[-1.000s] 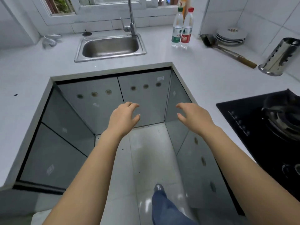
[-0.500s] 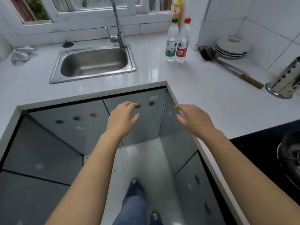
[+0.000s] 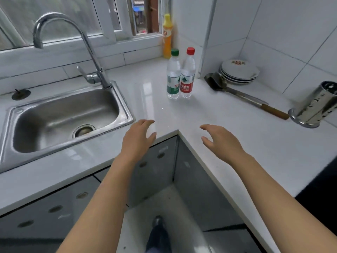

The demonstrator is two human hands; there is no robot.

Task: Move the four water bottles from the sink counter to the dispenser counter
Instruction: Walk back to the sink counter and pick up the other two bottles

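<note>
Standing 2 water bottles (image 3: 180,77), clear contents, sink (image 3: 60,121) dry

White-tiled walls (image 3: 284,30), daylit window (image 3: 76,17) behind steel sink (image 3: 60,117), glossy white L-shaped counter (image 3: 228,128), grey cabinets (image 3: 45,207).

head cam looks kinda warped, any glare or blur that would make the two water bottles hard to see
Head view: wide-angle bend curves the faucet and counter edges. Window light leaves a pale glare streak on the counter just left of the green-capped bottle and red-capped bottle; both stay readable, label print soft. The left hand and right hand are slightly blurred.
</note>
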